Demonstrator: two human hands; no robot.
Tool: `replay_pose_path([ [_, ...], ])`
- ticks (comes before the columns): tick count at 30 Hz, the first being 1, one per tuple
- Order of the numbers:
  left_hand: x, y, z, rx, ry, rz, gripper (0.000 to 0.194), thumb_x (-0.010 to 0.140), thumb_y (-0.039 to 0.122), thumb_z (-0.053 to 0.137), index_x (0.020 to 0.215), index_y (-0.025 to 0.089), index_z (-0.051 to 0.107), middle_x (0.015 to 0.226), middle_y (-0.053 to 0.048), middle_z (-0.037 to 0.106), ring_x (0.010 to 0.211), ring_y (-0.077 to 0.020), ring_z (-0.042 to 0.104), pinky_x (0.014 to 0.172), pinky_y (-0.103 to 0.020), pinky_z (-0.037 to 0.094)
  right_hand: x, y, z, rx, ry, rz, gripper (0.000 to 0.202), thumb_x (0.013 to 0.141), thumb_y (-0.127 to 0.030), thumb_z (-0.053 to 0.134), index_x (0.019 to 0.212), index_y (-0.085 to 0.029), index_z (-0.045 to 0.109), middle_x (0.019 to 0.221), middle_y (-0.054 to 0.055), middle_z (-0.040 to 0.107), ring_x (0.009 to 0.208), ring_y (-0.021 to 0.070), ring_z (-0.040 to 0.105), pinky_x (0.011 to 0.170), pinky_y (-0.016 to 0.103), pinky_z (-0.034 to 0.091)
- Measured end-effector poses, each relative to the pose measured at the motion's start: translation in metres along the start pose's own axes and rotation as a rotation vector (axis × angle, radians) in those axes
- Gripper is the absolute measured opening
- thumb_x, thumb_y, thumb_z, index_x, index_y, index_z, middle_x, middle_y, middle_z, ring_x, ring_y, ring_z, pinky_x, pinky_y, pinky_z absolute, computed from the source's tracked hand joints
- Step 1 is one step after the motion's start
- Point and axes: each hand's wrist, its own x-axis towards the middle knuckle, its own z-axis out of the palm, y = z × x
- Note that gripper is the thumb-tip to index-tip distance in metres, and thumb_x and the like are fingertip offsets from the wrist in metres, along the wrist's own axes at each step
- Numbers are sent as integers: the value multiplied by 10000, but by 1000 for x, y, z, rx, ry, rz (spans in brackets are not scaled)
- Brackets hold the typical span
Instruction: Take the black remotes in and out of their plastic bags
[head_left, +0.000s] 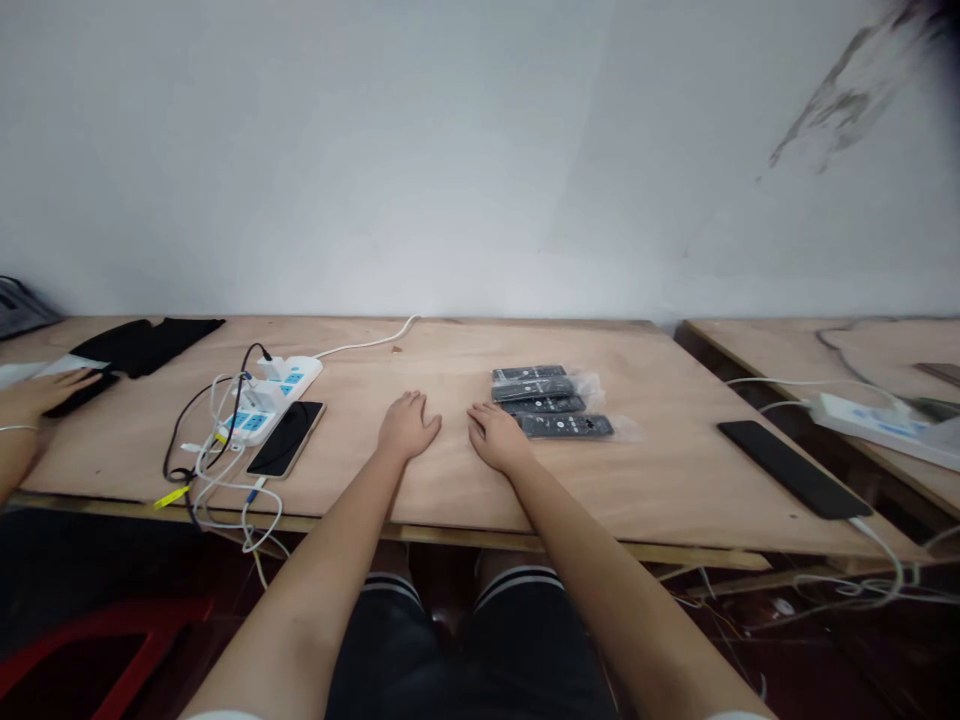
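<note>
My left hand lies flat on the wooden table, palm down, with nothing in it. To its right, my right hand also rests palm down, fingers spread a little, at the left ends of several dark remote controls. The nearest remote lies beside that hand; whether they touch is hard to tell. Another remote and the others lie behind it, roughly side by side, in clear plastic wrapping.
Left of my hands are a phone, a white power strip and tangled cables. Farther left, another person's hand rests near black cloth. A black phone-like device lies at the right, near a second power strip.
</note>
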Motion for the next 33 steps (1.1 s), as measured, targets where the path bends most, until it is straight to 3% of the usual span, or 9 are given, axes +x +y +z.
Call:
replay_pose_path([
  [33, 1, 2, -1, 16, 31, 1, 531, 963, 453, 552, 1367, 114, 617, 1493, -166, 593, 1427, -309, 505, 1220, -428, 361, 0, 2, 2, 6, 16, -19, 430, 967, -257, 524, 1327, -95, 694, 1433, 157, 651, 1387, 295, 566, 1224, 454, 391],
])
